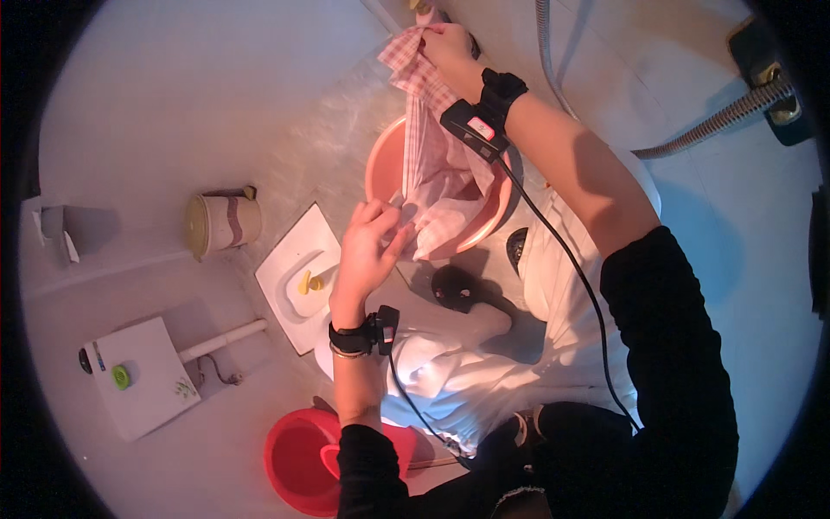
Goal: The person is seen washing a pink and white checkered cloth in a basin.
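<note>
A pink-and-white checked cloth hangs stretched over a pinkish-orange basin, its lower part bunched inside. Up beyond the basin's far side, my right hand is closed on the upper end of the cloth. At the near left rim, my left hand has its fingers curled round the cloth's lower part. The fingertips there are partly hidden by the fabric. Each wrist wears a black strap with a small box and a cable.
A squat toilet with a yellow item in it lies left of the basin. A lidded bin stands further left, by a white cistern. A red bucket is at lower left. A metal hose runs along the right.
</note>
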Available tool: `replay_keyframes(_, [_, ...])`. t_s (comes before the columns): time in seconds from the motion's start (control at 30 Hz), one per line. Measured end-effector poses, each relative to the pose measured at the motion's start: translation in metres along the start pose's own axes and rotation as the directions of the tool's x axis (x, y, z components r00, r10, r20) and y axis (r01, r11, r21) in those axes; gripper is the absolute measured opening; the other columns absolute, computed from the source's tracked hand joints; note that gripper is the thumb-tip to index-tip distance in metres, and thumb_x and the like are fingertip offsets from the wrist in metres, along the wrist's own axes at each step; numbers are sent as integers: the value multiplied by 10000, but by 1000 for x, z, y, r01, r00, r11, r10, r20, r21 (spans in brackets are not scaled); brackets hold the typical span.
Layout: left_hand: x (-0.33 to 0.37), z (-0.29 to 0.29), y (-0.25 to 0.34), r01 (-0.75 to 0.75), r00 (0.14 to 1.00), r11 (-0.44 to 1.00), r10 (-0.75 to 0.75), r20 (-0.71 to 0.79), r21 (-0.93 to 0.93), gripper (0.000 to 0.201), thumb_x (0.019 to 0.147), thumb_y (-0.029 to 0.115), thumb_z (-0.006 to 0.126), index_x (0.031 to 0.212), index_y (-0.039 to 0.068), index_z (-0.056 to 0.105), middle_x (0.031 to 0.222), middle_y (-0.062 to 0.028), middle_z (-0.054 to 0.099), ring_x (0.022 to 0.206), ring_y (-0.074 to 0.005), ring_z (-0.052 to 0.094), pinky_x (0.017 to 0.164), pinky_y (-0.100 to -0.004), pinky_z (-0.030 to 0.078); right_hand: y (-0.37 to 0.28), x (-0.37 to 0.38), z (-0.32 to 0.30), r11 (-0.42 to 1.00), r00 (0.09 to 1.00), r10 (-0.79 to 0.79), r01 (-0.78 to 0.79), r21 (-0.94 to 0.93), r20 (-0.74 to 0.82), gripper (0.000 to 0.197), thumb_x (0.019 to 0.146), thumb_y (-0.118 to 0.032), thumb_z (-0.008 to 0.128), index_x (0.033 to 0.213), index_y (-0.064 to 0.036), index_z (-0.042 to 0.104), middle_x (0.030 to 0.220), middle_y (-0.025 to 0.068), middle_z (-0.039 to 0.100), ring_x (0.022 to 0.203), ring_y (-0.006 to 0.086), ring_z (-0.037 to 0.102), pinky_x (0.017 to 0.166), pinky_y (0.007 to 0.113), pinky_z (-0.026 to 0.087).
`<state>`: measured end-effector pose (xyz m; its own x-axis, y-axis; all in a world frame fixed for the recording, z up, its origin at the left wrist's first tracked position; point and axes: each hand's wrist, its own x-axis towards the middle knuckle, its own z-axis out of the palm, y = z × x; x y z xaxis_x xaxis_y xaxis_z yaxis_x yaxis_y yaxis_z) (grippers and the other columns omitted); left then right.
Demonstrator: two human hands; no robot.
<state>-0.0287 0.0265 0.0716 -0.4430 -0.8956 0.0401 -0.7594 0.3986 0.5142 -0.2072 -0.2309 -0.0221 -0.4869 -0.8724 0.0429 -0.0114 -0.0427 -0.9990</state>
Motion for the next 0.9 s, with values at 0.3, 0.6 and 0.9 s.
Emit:
replay_keyframes(0.3, [-11, -17, -14, 78, 995, 997, -79, 53, 21, 190, 701, 75, 703, 747, 17, 528, 702, -94, 493, 680, -262, 492, 622, -337, 413, -21, -10, 0, 996, 999, -5, 0, 90, 52, 175, 754, -167, 602, 785, -17, 688, 759, 163, 659, 709, 289, 642, 662, 364, 495])
replay_keyframes(0.6, [-12, 41, -56, 398, 912, 901, -409, 30, 173, 313, 730, 221, 709, 910, 24, 543, 804, -122, 570, 782, -283, 578, 640, -371, 467, -84, -95, -9, 896, 855, -166, -78, 438, 492, 208, 792, -109, 582, 910, 56, 626, 768, 103, 652, 664, 144, 599, 630, 281, 490])
replay_keyframes(0.9, [17, 50, -25, 188, 878, 551, -465, -112, -813, 732, 799, 159, 696, 1296, -54, 203, 1181, -136, 455, 1029, -168, 511, 886, -288, 434, -119, -147, -20, 960, 635, -215, -4, 280, 742, 219, 840, -161, 563, 974, 6, 608, 840, 28, 598, 707, 62, 550, 600, 213, 446])
